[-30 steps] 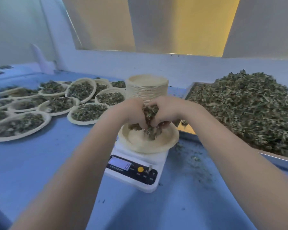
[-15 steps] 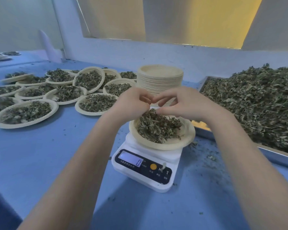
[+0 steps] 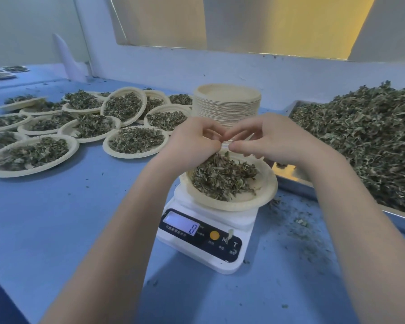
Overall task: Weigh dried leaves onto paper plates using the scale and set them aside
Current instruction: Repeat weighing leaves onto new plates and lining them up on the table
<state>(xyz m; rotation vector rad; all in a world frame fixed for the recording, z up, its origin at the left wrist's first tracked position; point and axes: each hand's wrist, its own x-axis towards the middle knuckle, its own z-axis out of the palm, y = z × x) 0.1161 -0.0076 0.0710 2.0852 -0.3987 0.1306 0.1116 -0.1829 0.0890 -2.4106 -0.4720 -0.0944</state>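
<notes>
The plate (image 3: 248,199) sits centred on the scale (image 3: 204,244), which stands on the counter (image 3: 56,218) directly in front of the person, w/ the display facing them so the readout stays legible while leaves are added. The display shows what looks like a single "0"; other digits, if any, cannot be read. The tray (image 3: 292,181) of bulk leaves (image 3: 360,141) lies just beside the scale on the right, prob. to keep each reach short. The stack of empty plates (image 3: 227,104) stands just behind the scale, within easy reach for the next portion. The filled plates (image 3: 136,142) are grouped well apart on the left, some overlapping at the rims, so weighed portions stay clear of the work area.

Both hands hover above the far edge of the plate, over the portion of leaves (image 3: 222,178). Left hand (image 3: 192,141): fingers curled inward, tips meeting those of the other hand; the hand's underside is at or just above the pile, contact cannot be confirmed. Right hand (image 3: 269,139): fingers curled, thumb and forefinger drawn together. Whether either hand pinches any leaf cannot be told; nothing shows between the fingertips. The portion lies directly below and slightly toward the person from both hands. Est. step: fine adjustment of the portion before reading the weight.
</notes>
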